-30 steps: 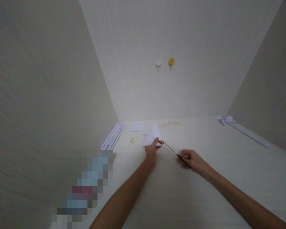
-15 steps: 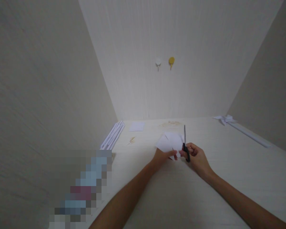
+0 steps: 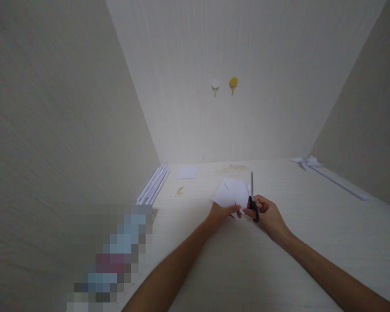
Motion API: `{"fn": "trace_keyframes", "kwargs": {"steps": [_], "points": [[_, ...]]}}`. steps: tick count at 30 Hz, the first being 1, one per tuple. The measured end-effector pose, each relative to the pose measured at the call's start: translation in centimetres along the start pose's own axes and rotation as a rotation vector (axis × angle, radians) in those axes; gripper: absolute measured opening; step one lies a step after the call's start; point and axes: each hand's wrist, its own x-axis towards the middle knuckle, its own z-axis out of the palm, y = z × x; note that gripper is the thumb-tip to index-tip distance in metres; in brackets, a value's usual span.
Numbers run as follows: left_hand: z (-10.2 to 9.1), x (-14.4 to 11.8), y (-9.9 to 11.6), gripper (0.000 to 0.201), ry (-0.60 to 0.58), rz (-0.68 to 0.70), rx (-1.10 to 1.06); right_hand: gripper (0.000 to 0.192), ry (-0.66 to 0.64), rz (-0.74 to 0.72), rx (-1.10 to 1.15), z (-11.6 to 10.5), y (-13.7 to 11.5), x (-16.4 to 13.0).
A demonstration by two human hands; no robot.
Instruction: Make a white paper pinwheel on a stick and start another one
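Pinching slit paper [image 3: 231,193] w/ L hand [image 3: 219,212]; holding blk-handled scissors [image 3: 252,203] w/ R hand [image 3: 270,215], just R of paper, pointing away.

Faintly streaked pale back wall [image 3: 266,125], a white hook [image 3: 215,84] and a yellow hook [image 3: 233,82] side by side on it, darker left wall [image 3: 58,108], darker right wall [image 3: 367,112], whitish wood-grained desk [image 3: 273,273] meeting the back wall, dim light

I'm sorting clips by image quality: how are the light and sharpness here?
Head view: dim, greyish light, no harsh glare; left wall darker than back wall; pixelated patch at lower left; scissors and held paper readable in outline, fine detail soft.
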Motion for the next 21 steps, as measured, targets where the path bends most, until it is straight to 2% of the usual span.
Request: {"fn": "trace_keyframes", "kwargs": {"steps": [16,21], "points": [[0.19,-0.12,0.73,0.021,0.124,-0.006,0.037,0.034,-0.018,0.036,-0.004,0.17,-0.07,-0.16],[0.28,-0.19,0.88,0.021,0.131,-0.007,0.023,0.034,-0.025,0.027,-0.011,0.25,-0.39,-0.26]]}}
